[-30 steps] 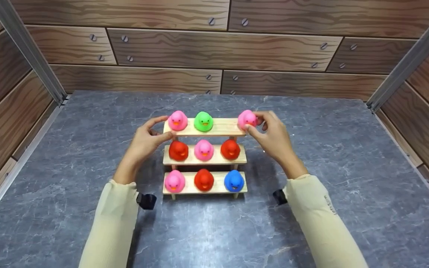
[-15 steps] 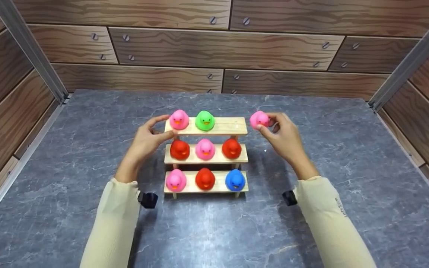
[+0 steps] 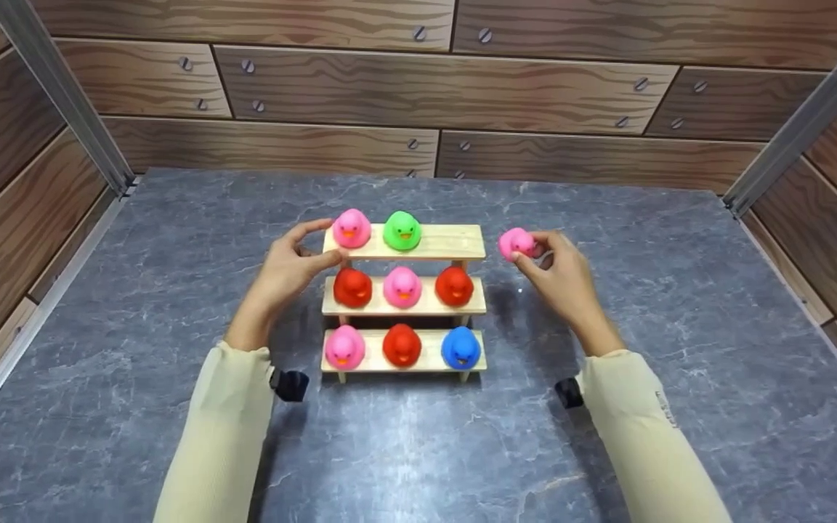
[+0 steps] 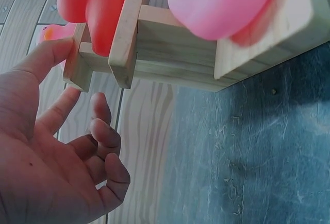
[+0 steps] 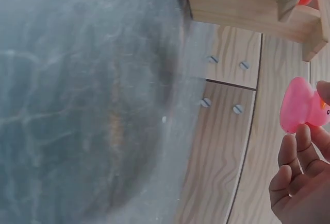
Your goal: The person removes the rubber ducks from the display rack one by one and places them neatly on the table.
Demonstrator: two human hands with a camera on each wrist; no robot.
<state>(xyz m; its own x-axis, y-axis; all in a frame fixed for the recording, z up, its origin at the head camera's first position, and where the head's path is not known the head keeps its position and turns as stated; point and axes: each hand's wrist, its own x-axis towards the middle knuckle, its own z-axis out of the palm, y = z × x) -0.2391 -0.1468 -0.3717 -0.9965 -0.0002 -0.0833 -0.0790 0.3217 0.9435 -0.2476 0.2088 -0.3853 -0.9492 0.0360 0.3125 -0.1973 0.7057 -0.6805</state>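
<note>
A three-tier wooden display stand (image 3: 453,243) bears several rubber ducks. At the left end of its top tier, my left hand (image 3: 282,272) grips the board between thumb and index finger, beside a pink duck (image 3: 351,229). The left wrist view shows that thumb at the board's near edge, the other fingers loosely curled below. My right hand (image 3: 567,280) pinches another pink rubber duck (image 3: 514,244), held in the air just right of the top tier. In the right wrist view this duck (image 5: 296,105) is tilted on its side between thumb and fingers. A green duck (image 3: 402,231) sits mid-top.
On the middle tier are a red duck (image 3: 352,288), a pink duck (image 3: 402,288) and a second red duck (image 3: 454,286). The bottom tier bears a pink, a red and a blue duck (image 3: 461,348). Wood-patterned walls (image 3: 360,87) enclose the grey marbled tabletop (image 3: 404,450).
My right hand has lifted the pink duck off the top tier's right end, carried it rightward and tilted it. My left hand keeps its hold on the stand.
</note>
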